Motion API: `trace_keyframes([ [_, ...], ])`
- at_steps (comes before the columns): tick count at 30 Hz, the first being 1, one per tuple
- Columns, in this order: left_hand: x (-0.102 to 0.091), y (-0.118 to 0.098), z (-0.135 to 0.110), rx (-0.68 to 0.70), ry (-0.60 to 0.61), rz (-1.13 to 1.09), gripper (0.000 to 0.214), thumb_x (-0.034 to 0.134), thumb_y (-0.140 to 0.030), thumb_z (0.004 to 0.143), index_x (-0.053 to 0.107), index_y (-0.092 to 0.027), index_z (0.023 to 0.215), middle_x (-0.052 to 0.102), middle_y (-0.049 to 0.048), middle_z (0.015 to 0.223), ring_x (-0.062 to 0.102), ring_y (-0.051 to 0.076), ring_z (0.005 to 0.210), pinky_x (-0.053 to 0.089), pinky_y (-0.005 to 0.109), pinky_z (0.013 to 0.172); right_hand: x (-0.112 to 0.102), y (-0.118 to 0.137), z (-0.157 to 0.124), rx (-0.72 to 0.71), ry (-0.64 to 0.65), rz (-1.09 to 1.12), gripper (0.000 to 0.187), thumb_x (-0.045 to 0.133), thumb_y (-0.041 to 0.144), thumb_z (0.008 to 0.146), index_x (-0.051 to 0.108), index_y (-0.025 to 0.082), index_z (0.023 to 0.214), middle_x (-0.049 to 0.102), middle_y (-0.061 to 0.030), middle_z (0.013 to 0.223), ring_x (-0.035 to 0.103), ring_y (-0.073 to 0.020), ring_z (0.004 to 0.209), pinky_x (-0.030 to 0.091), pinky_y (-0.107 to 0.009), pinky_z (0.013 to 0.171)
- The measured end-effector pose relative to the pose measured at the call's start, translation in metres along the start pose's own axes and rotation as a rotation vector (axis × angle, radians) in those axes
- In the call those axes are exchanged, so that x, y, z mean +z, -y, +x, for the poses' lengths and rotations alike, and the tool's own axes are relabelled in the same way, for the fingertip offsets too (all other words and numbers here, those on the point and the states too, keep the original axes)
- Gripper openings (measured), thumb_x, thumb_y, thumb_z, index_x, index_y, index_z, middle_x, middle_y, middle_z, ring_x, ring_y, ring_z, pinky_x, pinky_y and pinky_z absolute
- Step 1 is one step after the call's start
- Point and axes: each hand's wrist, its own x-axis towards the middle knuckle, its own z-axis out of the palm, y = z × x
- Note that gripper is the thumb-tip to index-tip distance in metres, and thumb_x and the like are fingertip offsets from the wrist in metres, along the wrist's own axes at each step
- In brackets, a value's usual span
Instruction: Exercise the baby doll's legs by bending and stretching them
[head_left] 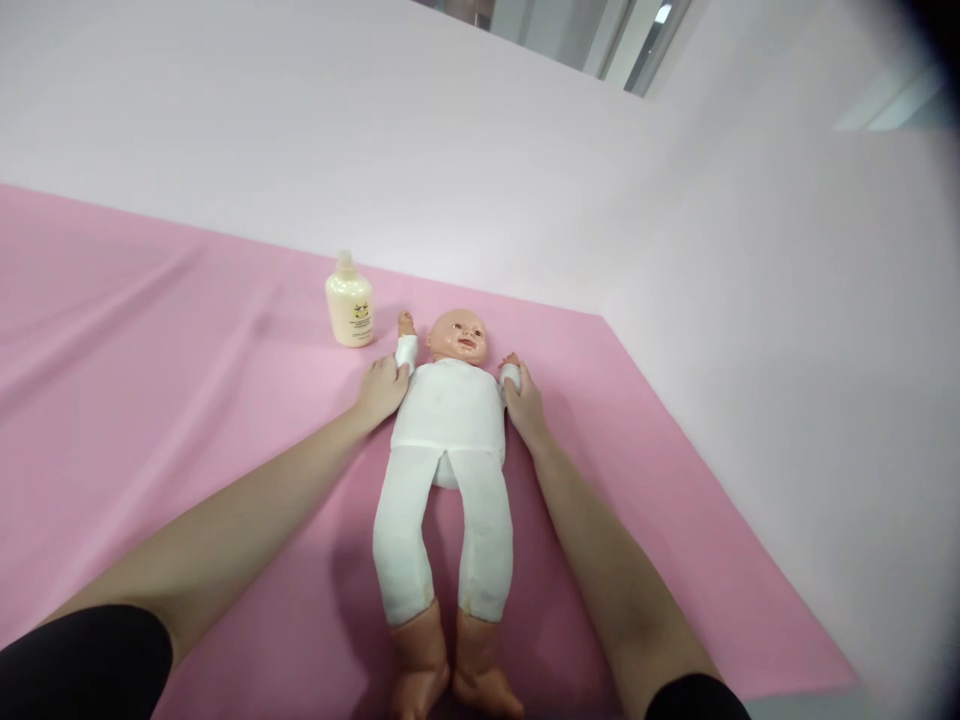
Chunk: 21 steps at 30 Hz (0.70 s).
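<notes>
A baby doll with a white cloth body lies on its back, its head away from me and its bare feet towards me. My left hand is closed around the doll's arm on the left, below its small raised hand. On the other side my right hand grips the doll's other arm near the wrist, thumb over the white sleeve. Both doll arms are bent up beside the head. Parts of my fingers are hidden behind the arms.
A cream-coloured pump bottle with a printed label stands left of the doll's head. Pink cloth covers the table, with wrinkles at the left. White walls rise behind and to the right.
</notes>
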Motion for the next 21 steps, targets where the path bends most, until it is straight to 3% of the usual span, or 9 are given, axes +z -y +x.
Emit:
trace_keyframes([
  [2, -0.001, -0.001, -0.001, -0.011, 0.001, -0.037, 0.034, 0.047, -0.046, 0.1, 0.068, -0.018, 0.101, 0.078, 0.0196, 0.1, 0.074, 0.042, 0.107, 0.055, 0.061, 0.103, -0.001, 0.003, 0.0, 0.119, 0.016, 0.009, 0.058, 0.048, 0.047, 0.098, 0.058, 0.022, 0.149, 0.073, -0.0149, 0.141, 0.07, -0.0364, 0.129, 0.054, -0.062, 0.117],
  [4, -0.003, -0.003, -0.003, -0.026, 0.002, -0.105, 0.036, 0.053, -0.046, 0.099, 0.069, -0.018, 0.115, 0.078, 0.0185, 0.107, 0.074, 0.04, 0.11, 0.055, 0.06, 0.104, -0.003, 0.007, 0.0, 0.128, 0.028, 0.041, 0.059, 0.05, 0.047, 0.097, 0.056, 0.023, 0.15, 0.071, -0.0143, 0.145, 0.067, -0.035, 0.135, 0.052, -0.06, 0.121],
  [6, -0.005, -0.006, -0.005, 0.007, -0.031, -0.22, 0.047, 0.056, -0.046, 0.099, 0.062, -0.018, 0.137, 0.075, 0.019, 0.125, 0.071, 0.038, 0.12, 0.055, 0.058, 0.108, -0.004, 0.01, 0.0, 0.06, -0.02, 0.093, 0.065, 0.052, 0.048, 0.097, 0.048, 0.023, 0.156, 0.066, -0.0154, 0.15, 0.064, -0.0328, 0.138, 0.053, -0.057, 0.121],
  [8, -0.006, -0.01, -0.008, 0.13, -0.105, -0.341, 0.061, 0.058, -0.049, 0.101, 0.049, -0.019, 0.154, 0.066, 0.0197, 0.143, 0.066, 0.034, 0.131, 0.052, 0.055, 0.114, -0.004, 0.013, -0.001, -0.012, -0.126, 0.152, 0.076, 0.058, 0.051, 0.095, 0.035, 0.024, 0.163, 0.061, -0.0181, 0.154, 0.065, -0.0312, 0.137, 0.056, -0.054, 0.117],
  [11, -0.004, -0.014, -0.011, 0.352, -0.159, -0.382, 0.085, 0.072, -0.06, 0.095, 0.037, -0.02, 0.162, 0.062, 0.0185, 0.144, 0.06, 0.034, 0.136, 0.044, 0.057, 0.122, -0.001, 0.016, -0.005, -0.131, -0.216, 0.202, 0.094, 0.073, 0.054, 0.087, 0.027, 0.024, 0.164, 0.058, -0.0199, 0.152, 0.067, -0.0295, 0.129, 0.057, -0.052, 0.114],
  [13, -0.002, -0.014, -0.012, 0.386, -0.154, -0.383, 0.101, 0.082, -0.065, 0.086, 0.034, -0.021, 0.164, 0.058, 0.0197, 0.148, 0.057, 0.037, 0.139, 0.043, 0.06, 0.122, 0.001, 0.019, -0.008, -0.208, -0.159, 0.203, 0.096, 0.079, 0.054, 0.083, 0.032, 0.024, 0.161, 0.062, -0.0176, 0.145, 0.069, -0.0281, 0.122, 0.058, -0.051, 0.114],
  [17, 0.002, -0.011, -0.01, 0.159, -0.171, -0.505, 0.11, 0.092, -0.058, 0.077, 0.033, -0.024, 0.164, 0.047, 0.0235, 0.161, 0.056, 0.039, 0.143, 0.047, 0.058, 0.118, 0.003, 0.025, -0.013, -0.256, -0.03, 0.177, 0.089, 0.08, 0.052, 0.082, 0.042, 0.026, 0.158, 0.07, -0.0128, 0.131, 0.07, -0.0288, 0.121, 0.056, -0.054, 0.116],
  [21, -0.003, -0.014, -0.006, -0.142, -0.061, -0.712, 0.103, 0.087, -0.048, 0.082, 0.033, -0.024, 0.166, 0.07, 0.0171, 0.132, 0.071, 0.034, 0.12, 0.055, 0.056, 0.11, -0.001, 0.028, -0.013, -0.186, -0.018, 0.169, 0.087, 0.078, 0.054, 0.082, 0.046, 0.023, 0.157, 0.071, -0.0145, 0.13, 0.071, -0.0309, 0.122, 0.057, -0.057, 0.116],
])
